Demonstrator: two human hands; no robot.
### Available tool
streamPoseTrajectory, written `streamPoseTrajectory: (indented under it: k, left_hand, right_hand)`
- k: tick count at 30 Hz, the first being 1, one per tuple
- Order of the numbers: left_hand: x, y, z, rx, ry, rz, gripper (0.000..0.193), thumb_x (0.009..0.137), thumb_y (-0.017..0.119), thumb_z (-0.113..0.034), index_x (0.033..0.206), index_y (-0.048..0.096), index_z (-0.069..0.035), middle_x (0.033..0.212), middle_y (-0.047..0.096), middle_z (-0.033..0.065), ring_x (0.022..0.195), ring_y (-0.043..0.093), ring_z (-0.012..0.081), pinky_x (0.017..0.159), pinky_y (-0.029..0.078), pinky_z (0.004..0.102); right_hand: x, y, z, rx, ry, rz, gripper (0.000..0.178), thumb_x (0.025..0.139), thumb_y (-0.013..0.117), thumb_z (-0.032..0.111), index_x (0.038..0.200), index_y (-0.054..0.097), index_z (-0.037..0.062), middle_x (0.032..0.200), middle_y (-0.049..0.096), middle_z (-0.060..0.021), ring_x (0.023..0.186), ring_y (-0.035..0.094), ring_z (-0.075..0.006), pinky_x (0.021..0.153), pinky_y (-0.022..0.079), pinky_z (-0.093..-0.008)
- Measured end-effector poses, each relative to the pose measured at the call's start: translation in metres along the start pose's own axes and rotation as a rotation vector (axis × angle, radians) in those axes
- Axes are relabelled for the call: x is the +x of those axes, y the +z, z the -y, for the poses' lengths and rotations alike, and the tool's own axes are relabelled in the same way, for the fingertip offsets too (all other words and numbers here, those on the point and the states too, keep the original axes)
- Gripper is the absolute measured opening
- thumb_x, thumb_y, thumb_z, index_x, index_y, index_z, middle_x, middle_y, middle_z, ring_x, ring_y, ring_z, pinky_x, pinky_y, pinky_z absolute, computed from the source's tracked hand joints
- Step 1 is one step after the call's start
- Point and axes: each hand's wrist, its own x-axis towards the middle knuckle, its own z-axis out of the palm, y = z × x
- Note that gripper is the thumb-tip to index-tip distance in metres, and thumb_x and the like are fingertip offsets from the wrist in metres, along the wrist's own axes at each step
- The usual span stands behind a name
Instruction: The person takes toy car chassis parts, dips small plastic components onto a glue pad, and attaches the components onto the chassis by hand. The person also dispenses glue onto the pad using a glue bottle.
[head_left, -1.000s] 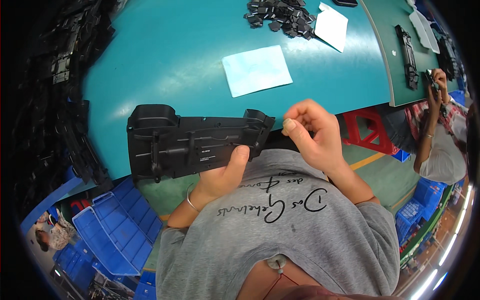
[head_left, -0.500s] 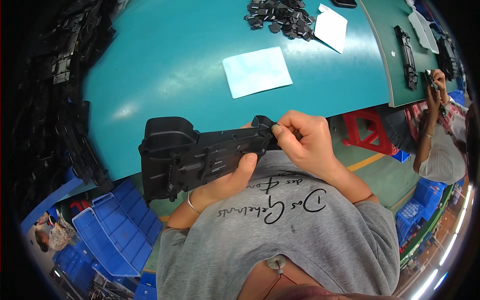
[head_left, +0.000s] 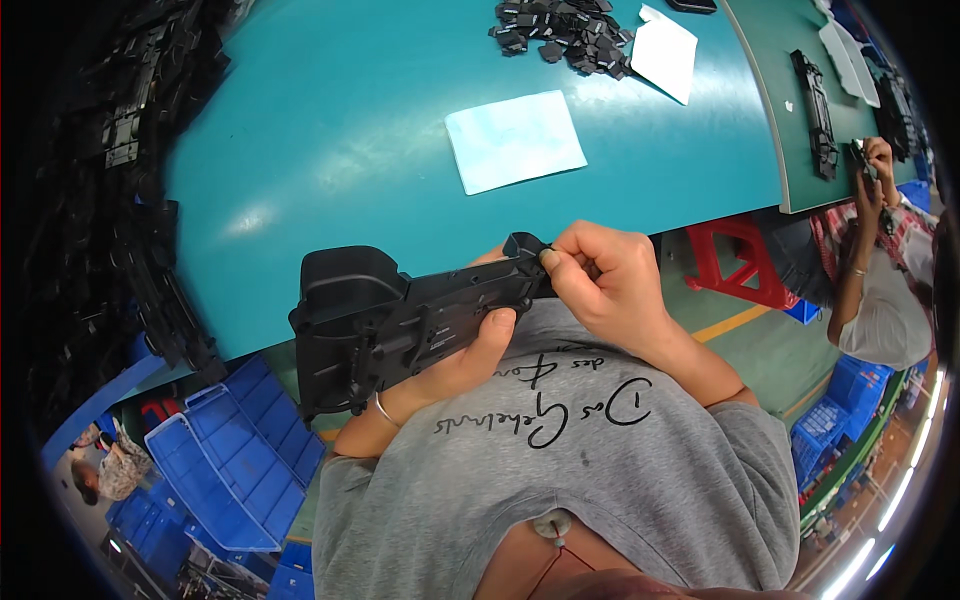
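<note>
A long black moulded plastic housing (head_left: 400,325) is held in front of my chest, near the table's front edge. My left hand (head_left: 480,350) is wrapped around its lower side, thumb lying on the face, other fingers mostly hidden behind. At the right end, my right hand (head_left: 610,280) pinches the corner of the housing between thumb and curled fingers. Whether a small part sits in that pinch is hidden. The housing's wide, raised end points to the left and tilts a little downward.
On the teal table (head_left: 330,150) lie a pale sheet (head_left: 515,142), a heap of small black pieces (head_left: 565,30) and a white sheet (head_left: 664,55). Black mouldings (head_left: 150,270) are piled at left. Blue crates (head_left: 240,450) stand below. A co-worker's hands (head_left: 875,165) work at far right, near a red stool (head_left: 740,262).
The left end of the housing has shifted slightly right and down, tilting it more. Both hands keep nearly the same place and grip.
</note>
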Motion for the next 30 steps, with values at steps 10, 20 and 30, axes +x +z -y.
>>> streamPoseTrajectory:
  k: [10, 20, 30]
  left_hand:
    - [-0.007, 0.0, -0.004, 0.191, -0.005, -0.067, 0.031, 0.089, 0.049, -0.017, 0.114, 0.052, 0.0, 0.088, 0.056, 0.0046, 0.08, 0.052, 0.0135, 0.072, 0.043, 0.0265]
    - [-0.008, -0.012, 0.019, -0.213, -0.007, -0.415, 0.04, 0.086, 0.052, -0.009, 0.122, 0.042, 0.006, 0.115, 0.053, 0.0109, 0.101, 0.053, 0.0184, 0.089, 0.042, 0.0327]
    - [0.003, -0.038, 0.02, -0.513, 0.067, -0.513, 0.045, 0.086, 0.048, -0.015, 0.126, 0.039, 0.004, 0.114, 0.054, 0.0132, 0.098, 0.057, 0.0224, 0.086, 0.047, 0.0357]
  right_hand:
    - [0.001, -0.001, 0.0, 0.026, 0.07, 0.054, 0.015, 0.079, 0.063, 0.008, 0.068, 0.057, -0.0006, 0.048, 0.052, -0.0046, 0.041, 0.045, -0.007, 0.039, 0.035, -0.0233]
    - [0.014, -0.043, -0.003, 0.006, 0.111, 0.06, 0.012, 0.084, 0.056, 0.003, 0.092, 0.063, -0.0032, 0.069, 0.061, -0.0034, 0.064, 0.059, -0.0079, 0.058, 0.046, -0.0208]
    - [0.105, -0.061, -0.024, -0.563, -0.291, -0.264, 0.016, 0.075, 0.067, 0.014, 0.089, 0.067, 0.0068, 0.074, 0.062, -0.0073, 0.066, 0.06, -0.0219, 0.059, 0.046, -0.0334]
